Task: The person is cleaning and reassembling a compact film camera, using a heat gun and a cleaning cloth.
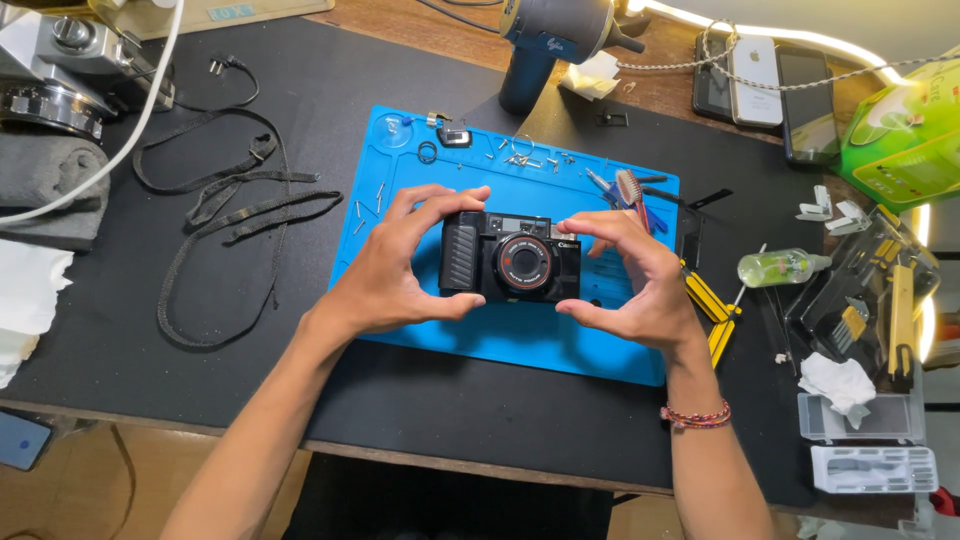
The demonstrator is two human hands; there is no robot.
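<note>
**Compact camera held in both hands over the repair mat**

The wide black desk cover (420, 400) takes up most of the view, and everything else is placed from the bright blue rectangular silicone work mat (520, 340) lying at its middle. Left of the mat a long black woven strap (215, 215) sprawls in loops. Beyond the mat's far edge stands a grey pistol-shaped blower tool (545, 35); well off to the mat's right sit a clear plastic tool case (870, 300) and a small clear bottle of greenish liquid (780, 267).

Over the mat's centre, lens facing up toward the viewer, is the black boxy compact film camera with a red ring round its lens (510, 257). It looks rigid and moderately weighty for its size, with a ribbed grip on one end that offers sure purchase; the lens front and any loosened panels are likely the fragile parts, so the body's ends and edges are the sensible places to hold.

The left hand (395, 265) is half open, curved round the grip end, thumb under the lower edge and fingers arched over the top. The right hand (640, 285) mirrors it, pinching the opposite end between thumb and bent fingers.

Tiny silver screws (525, 158) lie scattered along the mat's far strip.
</note>
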